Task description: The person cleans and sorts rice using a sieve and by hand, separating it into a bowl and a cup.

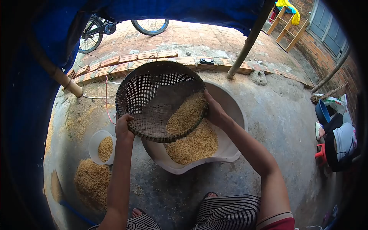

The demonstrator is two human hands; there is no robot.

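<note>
A round woven bamboo sieve [147, 120] is held up by its rim, tilted down to the right. My left hand [124, 125] is closed around the near left rim, and my right hand [215, 110] grips the right side; some of its fingers are hidden behind the rim. Straw-coloured grain [187, 115], which looks like unhusked rice, is heaped inside against the right wall. Underneath, a large pale plastic basin [234, 134] stands on the floor, partly covered by the sieve. More grain [195, 146] lies in that basin.
On the left are a white bowl [93, 148] with grain and a loose grain pile [92, 181]. Bamboo poles [245, 48] hold a blue tarp [191, 10]. A bicycle [99, 30] stands beyond the brick edging. At right, a person [343, 142] is beside a red stool [321, 153].
</note>
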